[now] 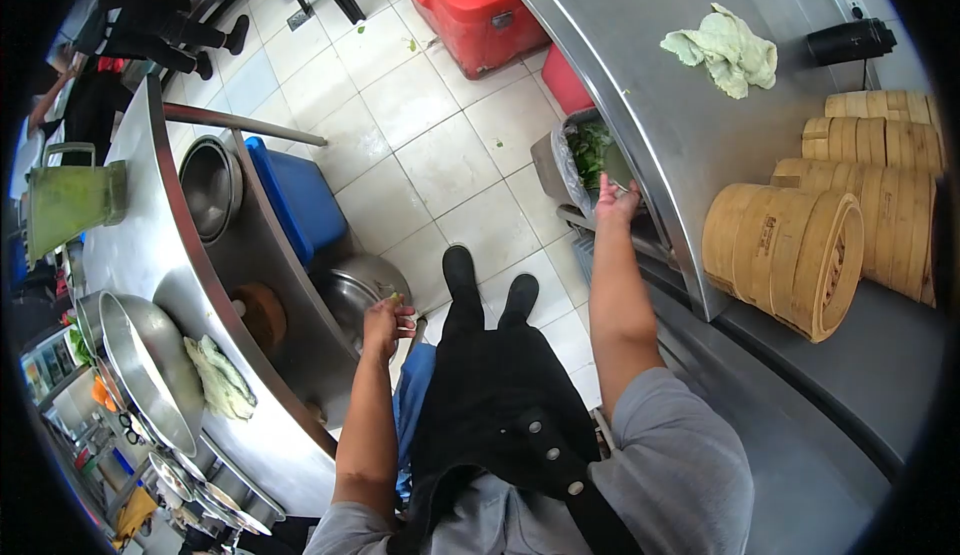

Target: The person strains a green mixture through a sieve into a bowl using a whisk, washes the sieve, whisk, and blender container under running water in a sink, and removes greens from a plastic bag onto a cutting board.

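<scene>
We positioned our right hand (617, 202) beside leafy greens (590, 147) in the lined bin (547, 167), its grip indeterminable to us, while our left hand (386, 327) narrowly pinched a small greenish piece (396, 299).

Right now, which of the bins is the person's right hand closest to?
The plastic-lined bin with leafy greens inside. The right hand is right by it, while the blue bin and red cooler are farther off.
</scene>
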The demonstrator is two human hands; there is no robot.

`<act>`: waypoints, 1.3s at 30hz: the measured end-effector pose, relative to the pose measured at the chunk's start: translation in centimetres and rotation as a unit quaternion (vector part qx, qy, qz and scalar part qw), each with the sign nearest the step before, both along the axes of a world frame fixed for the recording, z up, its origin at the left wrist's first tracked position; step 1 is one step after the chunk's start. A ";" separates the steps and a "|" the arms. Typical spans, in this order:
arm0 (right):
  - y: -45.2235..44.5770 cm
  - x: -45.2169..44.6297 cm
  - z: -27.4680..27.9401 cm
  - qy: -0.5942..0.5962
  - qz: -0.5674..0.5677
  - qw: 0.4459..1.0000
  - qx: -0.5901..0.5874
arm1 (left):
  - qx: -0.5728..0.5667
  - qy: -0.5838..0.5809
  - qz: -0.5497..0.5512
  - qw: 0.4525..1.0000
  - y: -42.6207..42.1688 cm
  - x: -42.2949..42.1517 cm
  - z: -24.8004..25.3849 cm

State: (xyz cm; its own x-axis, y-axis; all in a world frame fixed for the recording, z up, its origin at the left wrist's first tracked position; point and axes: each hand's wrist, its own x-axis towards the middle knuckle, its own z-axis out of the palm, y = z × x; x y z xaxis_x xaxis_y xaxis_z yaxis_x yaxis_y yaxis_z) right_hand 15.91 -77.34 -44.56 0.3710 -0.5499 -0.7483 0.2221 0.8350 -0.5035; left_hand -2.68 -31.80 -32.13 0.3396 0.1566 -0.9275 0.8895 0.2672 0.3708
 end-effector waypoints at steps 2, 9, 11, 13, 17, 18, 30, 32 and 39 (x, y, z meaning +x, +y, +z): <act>0.2 -0.5 0.4 -0.007 0.019 1.000 0.001 | -0.002 0.001 0.002 1.000 -0.2 -0.3 0.3; 0.4 -1.1 -0.1 -0.001 0.002 1.000 0.008 | 0.005 -0.009 0.005 1.000 -0.8 -1.5 0.9; 0.3 -0.9 1.2 -0.001 0.008 0.999 0.042 | 0.004 -0.018 0.009 1.000 -0.8 -1.5 1.0; 0.6 -1.5 1.2 0.012 0.016 1.000 0.000 | 0.004 -0.022 0.018 1.000 -0.7 -2.3 1.0; 0.7 -1.9 1.0 0.086 0.146 0.985 0.024 | 0.010 -0.013 0.013 1.000 -1.4 -3.0 1.8; 0.6 -1.9 1.0 0.078 0.164 0.983 0.031 | 0.011 -0.017 0.016 1.000 -1.7 -3.3 2.0; 1.0 -2.4 1.4 0.071 0.162 0.984 -0.010 | 0.006 -0.021 0.001 1.000 -3.6 -5.9 2.9; 0.6 -2.1 0.3 0.091 0.107 0.989 -0.044 | 0.012 -0.016 0.007 1.000 -3.6 -6.4 3.4; 4.2 -7.1 3.4 0.285 0.442 0.516 -0.676 | 0.043 -0.073 -0.004 0.996 -5.2 -6.2 9.2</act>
